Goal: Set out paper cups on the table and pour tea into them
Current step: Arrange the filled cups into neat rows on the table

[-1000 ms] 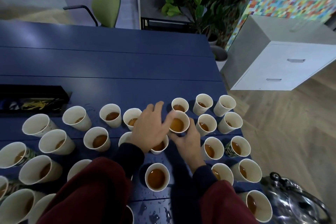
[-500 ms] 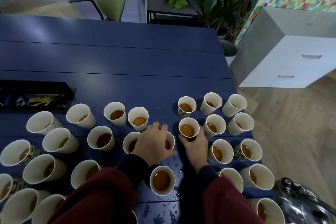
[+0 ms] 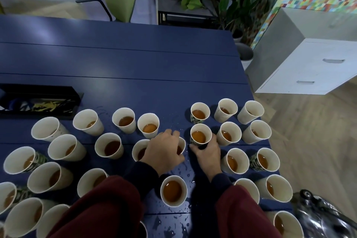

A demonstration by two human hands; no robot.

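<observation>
Just cup (image 3: 200,135) between right fingers (image 3: 212,142).

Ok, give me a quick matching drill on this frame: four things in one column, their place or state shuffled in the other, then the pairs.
Things:
1. left hand
2. right hand
3. kettle
4. black tray

Places or states:
A. at the table's left edge, holding yellow bits
B. wrapped round the base of a patterned cup of tea
C. at the lower right corner, shiny metal
D. resting over the rim of a white cup, covering most of it

Pairs: 1-D, 2-B, 3-C, 4-A
</observation>
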